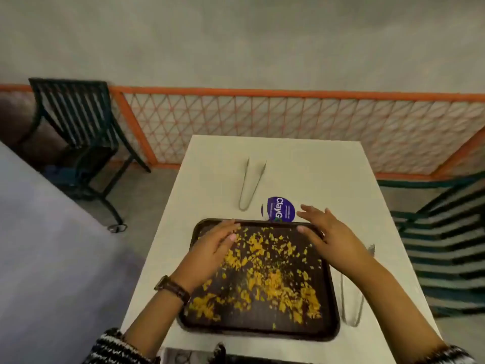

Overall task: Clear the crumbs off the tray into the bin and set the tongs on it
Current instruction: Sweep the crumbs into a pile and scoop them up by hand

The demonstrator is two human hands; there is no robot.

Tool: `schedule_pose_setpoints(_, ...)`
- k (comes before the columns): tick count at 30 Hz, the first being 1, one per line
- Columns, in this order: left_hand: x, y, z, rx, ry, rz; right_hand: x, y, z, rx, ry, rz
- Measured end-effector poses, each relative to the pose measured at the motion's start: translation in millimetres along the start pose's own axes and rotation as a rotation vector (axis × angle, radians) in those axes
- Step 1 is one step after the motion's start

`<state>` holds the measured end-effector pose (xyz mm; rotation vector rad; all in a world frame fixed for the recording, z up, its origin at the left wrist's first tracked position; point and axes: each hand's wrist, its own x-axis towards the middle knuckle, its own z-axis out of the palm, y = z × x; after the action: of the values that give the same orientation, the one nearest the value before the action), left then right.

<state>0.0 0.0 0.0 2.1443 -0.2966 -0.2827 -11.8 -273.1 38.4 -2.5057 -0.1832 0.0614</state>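
Observation:
A dark brown tray (331, 306) lies on the white table, strewn with yellow crumbs (265, 279). My left hand (219, 239) hovers over the tray's far left corner, fingers spread, holding nothing. My right hand (324, 227) reaches over the tray's far right rim, fingers apart, also empty. One pair of metal tongs (250, 183) lies on the table beyond the tray. A second pair of tongs (353, 300) lies to the right of the tray, partly hidden by my right forearm. No bin shows clearly.
A purple round sticker or lid (279, 208) lies just behind the tray. The white table (301, 158) is narrow. A dark chair (78, 132) stands at the left, another chair (443, 237) at the right, an orange lattice fence (288, 127) behind.

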Motion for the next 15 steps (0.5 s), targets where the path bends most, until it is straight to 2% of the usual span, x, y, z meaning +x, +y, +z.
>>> schedule_pose_setpoints(5, -14.7, -35.7, 33.2, 0.047, -0.042, -0.133, -23.6, 30.1, 58.4, -0.139, -0.228, 0.017)
schedule_pose_setpoints(10, -34.2, -81.0, 71.6, 0.038, 0.047, -0.269, -47.0, 58.5, 114.6, -0.087, -0.274, 0.054)
schedule_pose_setpoints(15, -50.7, -117.0, 100.4, 0.196, 0.056, -0.374, -72.5, 75.4, 161.2, -0.005, -0.272, 0.236)
